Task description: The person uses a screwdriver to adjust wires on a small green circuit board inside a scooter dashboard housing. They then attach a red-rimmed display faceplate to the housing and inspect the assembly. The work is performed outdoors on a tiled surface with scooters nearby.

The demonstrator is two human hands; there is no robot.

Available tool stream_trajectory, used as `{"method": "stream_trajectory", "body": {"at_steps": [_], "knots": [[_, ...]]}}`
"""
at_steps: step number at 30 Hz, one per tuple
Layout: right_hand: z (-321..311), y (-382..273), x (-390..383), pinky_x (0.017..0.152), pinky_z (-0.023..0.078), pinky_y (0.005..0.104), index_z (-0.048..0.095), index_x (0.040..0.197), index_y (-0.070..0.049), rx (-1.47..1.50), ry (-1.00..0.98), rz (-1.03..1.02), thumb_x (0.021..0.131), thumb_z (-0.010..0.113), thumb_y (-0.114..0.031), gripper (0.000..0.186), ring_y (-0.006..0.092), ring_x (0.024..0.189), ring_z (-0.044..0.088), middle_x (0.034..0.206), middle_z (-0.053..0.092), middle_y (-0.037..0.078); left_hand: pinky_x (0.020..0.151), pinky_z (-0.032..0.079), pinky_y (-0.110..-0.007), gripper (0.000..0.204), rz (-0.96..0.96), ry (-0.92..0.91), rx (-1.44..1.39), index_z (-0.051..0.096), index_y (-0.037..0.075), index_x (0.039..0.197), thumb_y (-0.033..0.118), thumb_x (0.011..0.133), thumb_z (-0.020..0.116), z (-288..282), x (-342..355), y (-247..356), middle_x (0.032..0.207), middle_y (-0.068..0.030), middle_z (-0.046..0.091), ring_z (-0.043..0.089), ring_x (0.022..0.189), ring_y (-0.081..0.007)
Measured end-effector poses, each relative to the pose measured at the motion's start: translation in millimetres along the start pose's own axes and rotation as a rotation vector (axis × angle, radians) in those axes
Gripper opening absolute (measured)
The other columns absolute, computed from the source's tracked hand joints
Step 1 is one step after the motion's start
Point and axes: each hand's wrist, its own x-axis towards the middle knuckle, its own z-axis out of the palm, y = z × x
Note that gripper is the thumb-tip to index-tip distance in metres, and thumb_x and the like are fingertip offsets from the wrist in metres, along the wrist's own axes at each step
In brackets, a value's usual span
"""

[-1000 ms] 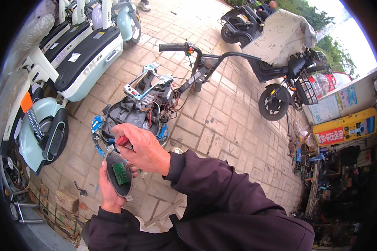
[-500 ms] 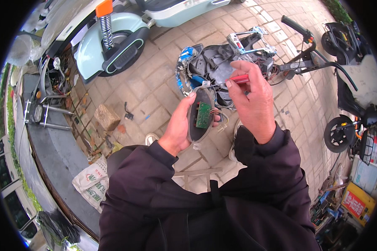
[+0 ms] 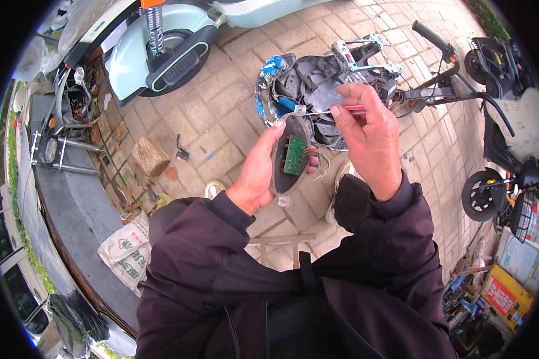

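Cradles the grey oval housing (image 3: 286, 183), with green circuit board (image 3: 294, 157), in the left hand (image 3: 256, 173). Pinches a red-handled tool (image 3: 356, 109) in the right hand (image 3: 372, 139), more level than a moment ago, toward the whitish tab (image 3: 299, 110), keeping work at that end

dark-sleeved forearms (image 3: 191, 254) angled inward from below, wrists (image 3: 390, 185) bare, left hand (image 3: 259, 170) gripping with thumb pointing upward and fingers curled behind, right hand (image 3: 372, 134) slightly higher, knuckles bent, thumb and forefinger pinching
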Motion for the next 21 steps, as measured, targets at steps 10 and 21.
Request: {"method": "stream_trajectory", "body": {"at_steps": [10, 21], "knots": [[-0.2, -5.1, -1.6, 0.08, 0.055, 0.0268, 0.06, 0.125, 0.002, 0.275, -0.036, 0.105, 0.092, 0.064, 0.005, 0.033, 0.0109, 0.093, 0.064, 0.108, 0.068, 0.008, 0.09, 0.059, -0.044, 0.06, 0.004, 0.01, 0.021, 0.059, -0.001, 0.13, 0.05, 0.109, 0.034, 0.0, 0.9, -2.8, 0.11, -0.0237, 0.07, 0.071, 0.099, -0.0324], [1.3, 6.3, -1.2, 0.083, 0.056, 0.0302, 0.066, 0.116, 0.0, 0.342, 0.019, 0.137, 0.091, 0.074, -0.003, 0.027, 0.0153, 0.094, 0.069, 0.104, 0.073, 0.009, 0.089, 0.059, -0.045, 0.061, 0.048, -0.034, -0.026, 0.059, -0.001, 0.13, 0.052, 0.107, 0.037, 1.4, -0.7, 3.6, 0.113, -0.0227, 0.069, 0.071, 0.1, -0.0343]]}}
